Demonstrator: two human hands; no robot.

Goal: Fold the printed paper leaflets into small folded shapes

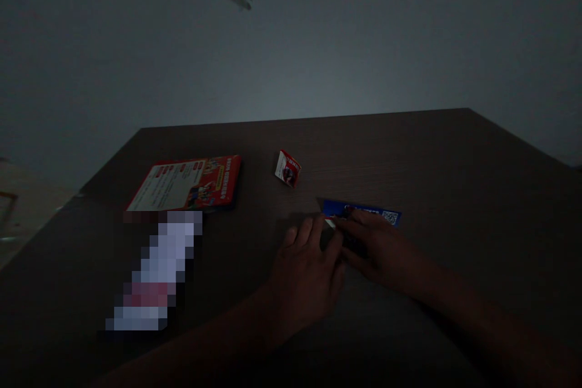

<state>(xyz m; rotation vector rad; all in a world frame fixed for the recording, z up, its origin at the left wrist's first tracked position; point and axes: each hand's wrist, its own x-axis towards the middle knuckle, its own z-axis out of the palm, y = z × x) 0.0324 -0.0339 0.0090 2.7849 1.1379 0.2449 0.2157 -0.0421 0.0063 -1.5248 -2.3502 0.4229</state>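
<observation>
The scene is very dim. My left hand (305, 267) and my right hand (370, 245) meet at the middle of a dark wooden table (454, 157). Their fingertips press together on a small item with a white edge that I cannot make out. It lies at the near left end of a flat blue printed pack (368, 213), which the right hand partly covers. Both hands have their fingers curled in a pinch.
A red and white printed sheet (191, 183) lies flat at the left. A small red and white packet (287, 168) stands behind the hands. A blurred-out white and pink item (154, 273) lies at the near left. A pale wall (291, 42) rises behind the table.
</observation>
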